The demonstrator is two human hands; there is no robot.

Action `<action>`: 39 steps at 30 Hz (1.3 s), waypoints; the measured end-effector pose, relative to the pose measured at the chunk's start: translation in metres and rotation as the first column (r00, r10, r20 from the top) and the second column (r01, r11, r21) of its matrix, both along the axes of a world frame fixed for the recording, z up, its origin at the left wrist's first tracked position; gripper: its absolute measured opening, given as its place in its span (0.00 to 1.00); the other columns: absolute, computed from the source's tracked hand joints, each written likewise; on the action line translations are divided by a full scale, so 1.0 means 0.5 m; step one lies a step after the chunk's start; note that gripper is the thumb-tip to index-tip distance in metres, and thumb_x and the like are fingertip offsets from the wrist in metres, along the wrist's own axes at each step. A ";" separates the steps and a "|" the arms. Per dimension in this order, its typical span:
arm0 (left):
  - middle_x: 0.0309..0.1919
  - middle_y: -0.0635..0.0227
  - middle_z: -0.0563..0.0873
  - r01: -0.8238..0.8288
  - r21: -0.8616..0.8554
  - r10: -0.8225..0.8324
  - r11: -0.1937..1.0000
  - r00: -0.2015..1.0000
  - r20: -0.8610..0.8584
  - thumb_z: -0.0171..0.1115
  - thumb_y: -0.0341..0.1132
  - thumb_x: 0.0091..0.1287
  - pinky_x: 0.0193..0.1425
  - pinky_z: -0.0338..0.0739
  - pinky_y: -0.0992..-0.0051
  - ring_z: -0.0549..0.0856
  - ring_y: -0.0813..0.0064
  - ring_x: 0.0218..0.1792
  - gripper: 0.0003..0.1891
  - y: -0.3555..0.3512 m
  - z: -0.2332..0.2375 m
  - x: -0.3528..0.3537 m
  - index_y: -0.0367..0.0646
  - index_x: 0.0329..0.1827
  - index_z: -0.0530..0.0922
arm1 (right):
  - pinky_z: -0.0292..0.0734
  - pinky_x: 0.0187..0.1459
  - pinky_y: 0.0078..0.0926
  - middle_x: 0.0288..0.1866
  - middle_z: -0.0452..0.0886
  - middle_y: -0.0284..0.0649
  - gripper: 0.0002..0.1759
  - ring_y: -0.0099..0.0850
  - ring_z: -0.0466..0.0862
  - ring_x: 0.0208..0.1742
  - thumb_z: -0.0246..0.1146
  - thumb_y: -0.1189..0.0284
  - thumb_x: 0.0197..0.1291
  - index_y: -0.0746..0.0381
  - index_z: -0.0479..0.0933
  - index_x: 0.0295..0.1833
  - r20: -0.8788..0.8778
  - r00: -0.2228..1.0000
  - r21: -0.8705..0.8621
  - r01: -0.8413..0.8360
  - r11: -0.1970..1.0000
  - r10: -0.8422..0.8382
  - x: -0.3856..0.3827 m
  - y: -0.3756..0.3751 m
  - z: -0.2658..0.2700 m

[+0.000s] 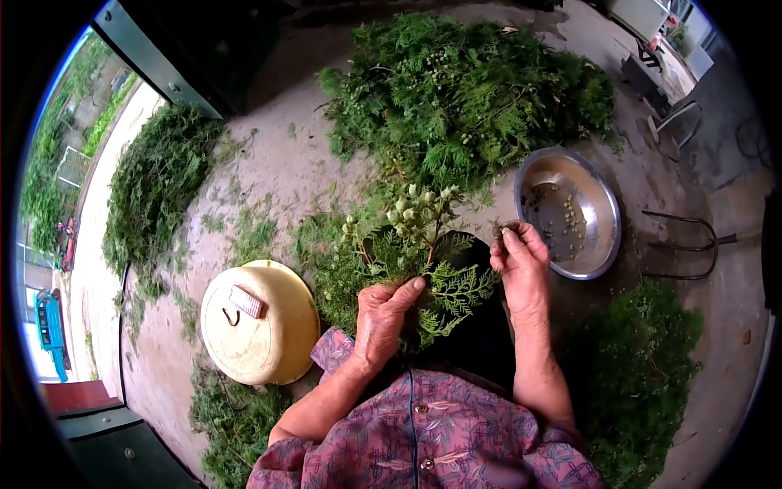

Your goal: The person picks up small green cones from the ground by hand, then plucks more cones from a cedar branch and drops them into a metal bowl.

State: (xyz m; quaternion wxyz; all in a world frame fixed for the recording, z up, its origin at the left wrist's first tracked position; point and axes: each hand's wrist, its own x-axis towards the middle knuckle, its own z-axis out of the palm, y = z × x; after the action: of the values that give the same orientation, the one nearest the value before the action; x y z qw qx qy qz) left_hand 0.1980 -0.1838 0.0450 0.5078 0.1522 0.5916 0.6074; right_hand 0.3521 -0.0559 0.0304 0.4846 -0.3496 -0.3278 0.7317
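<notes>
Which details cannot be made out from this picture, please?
Head view: gripped stems of the sprig, hidden by the left hand.
Head view: anything pinched by the right hand, too small.
Head view: inside of the upturned yellow basin, hidden by its base.
Head view: number of pale pieces in the metal basin, too small.

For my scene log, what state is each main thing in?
Left hand: closed around the sprig
Sprig: held, cones attached
Right hand: fingers curled, contents unclear
Metal basin: upright, loose green pieces inside
Yellow tub: upturned, small packet on top
Large branch pile: heaped on floor
</notes>
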 end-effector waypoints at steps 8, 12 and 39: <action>0.16 0.85 0.72 0.062 -0.017 -0.064 0.998 0.989 -0.131 0.64 0.37 0.61 0.20 0.56 0.84 0.63 0.92 0.18 0.12 0.003 -0.021 -0.001 0.37 0.24 0.81 | 0.67 0.21 0.17 0.30 0.78 0.36 0.06 0.23 0.73 0.22 0.61 0.73 0.58 0.65 0.76 0.39 -0.161 0.973 -0.048 -0.177 0.983 0.168 0.010 -0.015 0.008; 0.16 0.85 0.72 0.072 -0.023 -0.076 0.997 0.977 -0.200 0.63 0.37 0.62 0.20 0.57 0.84 0.63 0.92 0.19 0.12 0.011 -0.019 0.010 0.36 0.26 0.81 | 0.60 0.16 0.10 0.26 0.77 0.33 0.08 0.16 0.72 0.20 0.62 0.74 0.58 0.66 0.77 0.42 0.087 0.978 -0.049 -0.187 0.981 0.191 -0.015 -0.046 0.089; 0.16 0.57 0.76 0.310 -0.036 -0.190 0.950 0.483 -0.855 0.65 0.32 0.53 0.23 0.67 0.71 0.74 0.63 0.16 0.08 0.057 0.096 -0.099 0.35 0.24 0.79 | 0.58 0.16 0.13 0.25 0.75 0.32 0.09 0.19 0.71 0.18 0.61 0.69 0.59 0.64 0.75 0.38 -0.144 0.989 0.010 0.025 1.000 -0.023 0.041 -0.014 0.089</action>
State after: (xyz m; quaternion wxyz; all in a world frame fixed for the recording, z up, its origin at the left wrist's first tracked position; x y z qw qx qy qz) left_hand 0.1486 -0.1551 0.0930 0.2270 0.5440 0.6958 0.4103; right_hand 0.3725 -0.0631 0.0749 0.5177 -0.2969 -0.2919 0.7474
